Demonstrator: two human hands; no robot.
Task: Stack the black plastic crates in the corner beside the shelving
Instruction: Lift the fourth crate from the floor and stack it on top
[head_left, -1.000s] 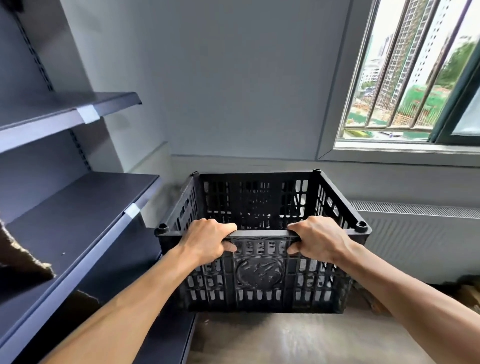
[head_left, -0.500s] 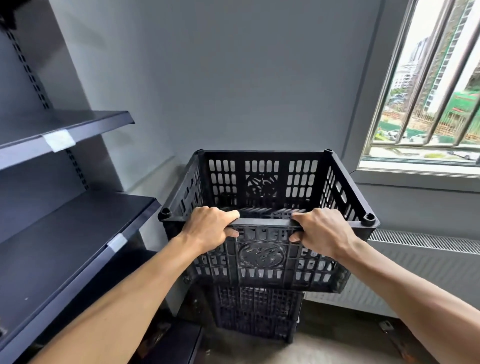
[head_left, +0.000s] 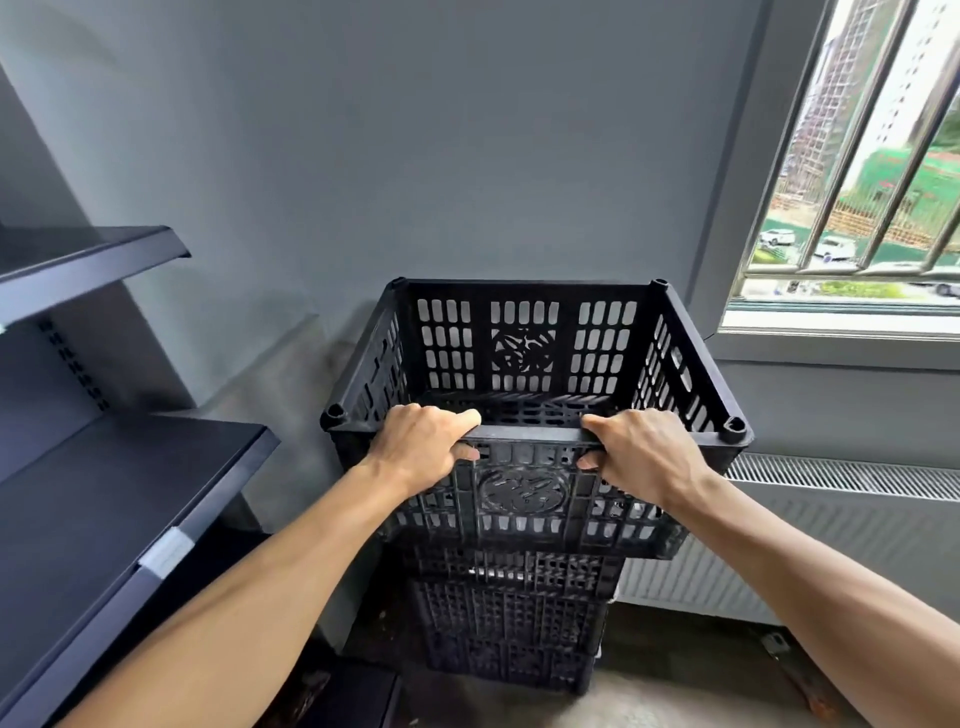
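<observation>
I hold an empty black plastic crate (head_left: 524, 353) by its near rim. My left hand (head_left: 421, 452) grips the rim left of the centre emblem and my right hand (head_left: 641, 454) grips it on the right. The crate sits directly over a stack of black crates (head_left: 511, 618) standing on the floor in the corner. Whether it rests on the stack or hovers just above it I cannot tell. The dark shelving (head_left: 130, 483) stands to the left of the stack.
A grey wall (head_left: 441, 156) rises behind the crates. A barred window (head_left: 857, 171) is at the upper right, with a white radiator (head_left: 810, 540) below it. Bare concrete floor (head_left: 649, 696) lies in front of the stack.
I have carried the crate forward into the corner. The stack below came into view and the crate now sits right over it. Both hands keep the same grip.
</observation>
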